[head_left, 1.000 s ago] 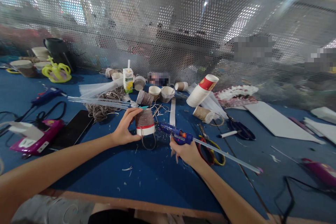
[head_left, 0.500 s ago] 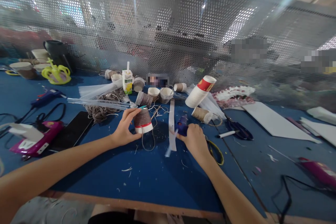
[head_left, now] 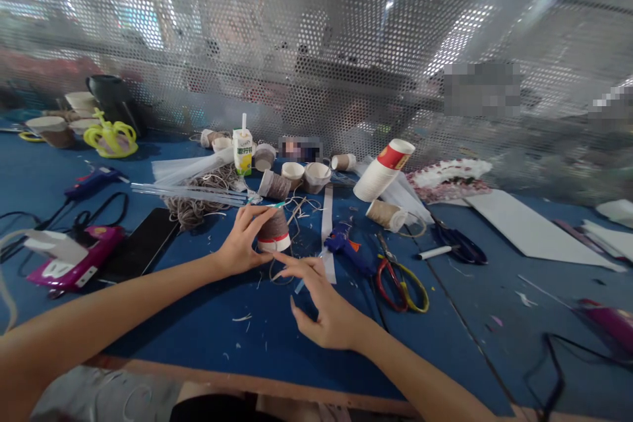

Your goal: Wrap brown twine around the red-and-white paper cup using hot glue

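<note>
My left hand grips an upside-down paper cup wound with brown-grey yarn, its fingers on the base and its thumb near the rim. A red band and a white strip show below the yarn, and a loose yarn end trails by the rim. My right hand is open, its fingertips beside the cup's lower edge; whether they touch it I cannot tell. Just beyond the right hand a blue glue gun lies on the table. A white paper strip lies between the cup and the glue gun.
Scissors with red and yellow handles lie right of the glue gun. Behind are a yarn heap, a juice carton, several wrapped cups and a leaning paper-cup stack. A purple glue gun lies left.
My right hand has let go of the blue glue gun and moved left to the cup, its fingers now spread. The red-and-yellow scissors show more fully. My left hand still holds the cup.
</note>
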Motion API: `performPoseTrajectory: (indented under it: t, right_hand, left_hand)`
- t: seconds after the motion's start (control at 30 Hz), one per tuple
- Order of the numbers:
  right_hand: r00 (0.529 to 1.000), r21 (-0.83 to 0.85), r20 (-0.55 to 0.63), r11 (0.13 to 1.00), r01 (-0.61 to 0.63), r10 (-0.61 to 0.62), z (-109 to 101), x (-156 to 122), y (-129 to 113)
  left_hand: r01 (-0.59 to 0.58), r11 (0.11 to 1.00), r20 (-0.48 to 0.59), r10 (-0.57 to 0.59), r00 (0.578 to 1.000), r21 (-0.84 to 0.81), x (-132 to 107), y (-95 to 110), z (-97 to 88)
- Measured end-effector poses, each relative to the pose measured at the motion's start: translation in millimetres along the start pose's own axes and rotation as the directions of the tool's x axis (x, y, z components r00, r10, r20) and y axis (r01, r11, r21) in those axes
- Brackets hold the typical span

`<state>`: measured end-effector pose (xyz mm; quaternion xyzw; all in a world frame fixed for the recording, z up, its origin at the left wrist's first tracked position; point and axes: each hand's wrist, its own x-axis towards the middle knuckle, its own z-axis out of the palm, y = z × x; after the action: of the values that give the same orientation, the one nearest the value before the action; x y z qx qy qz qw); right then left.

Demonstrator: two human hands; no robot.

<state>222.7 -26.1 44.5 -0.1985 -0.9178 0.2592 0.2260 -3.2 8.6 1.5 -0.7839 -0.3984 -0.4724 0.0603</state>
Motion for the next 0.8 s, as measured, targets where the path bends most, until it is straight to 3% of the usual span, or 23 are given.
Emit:
performPoseTrajectory:
  t: [0.13, 0.33, 0.43, 0.6, 0.73, 0.77, 0.8]
  right_hand:
    - [0.995, 0.065, 0.007, 0.993, -0.099, 0.099, 1.1, 1.6, 5.3]
    - [0.970, 0.103, -0.144, 0.978, -0.180, 0.194, -6.5, 0.2, 6.5]
    - [0.940, 0.213, -0.207, 0.950, -0.227, 0.271, -8.5, -1.1, 9.3]
    - [0.851, 0.450, -0.261, 0.838, -0.310, 0.455, -10.3, 1.4, 21.4]
    - [0.697, 0.590, -0.378, 0.739, -0.326, 0.610, -11.4, 4.6, 34.1]
    - [0.671, 0.595, -0.419, 0.743, -0.307, 0.612, -11.7, 4.7, 36.0]
    - [0.673, 0.599, -0.440, 0.753, -0.274, 0.595, -11.9, 4.4, 36.7]
  left_hand:
    - [-0.027, 1.000, 0.007, 0.027, 1.000, 0.011, -0.6, 0.0, -0.6]
    - [0.060, 0.998, 0.004, -0.060, 0.998, -0.010, -0.5, 1.9, -3.6]
    - [0.058, 0.998, -0.001, -0.058, 0.998, -0.036, -0.7, 1.5, -3.5]
    - [0.097, 0.993, 0.016, -0.096, 0.995, -0.072, -2.4, 0.2, -4.0]
    - [0.079, 0.990, 0.026, -0.077, 0.997, -0.115, -3.8, -0.6, -4.1]
    - [0.076, 0.989, 0.035, -0.072, 0.997, -0.129, -3.9, -0.9, -4.0]
    - [0.076, 0.987, 0.045, -0.070, 0.997, -0.142, -3.9, -1.1, -3.8]
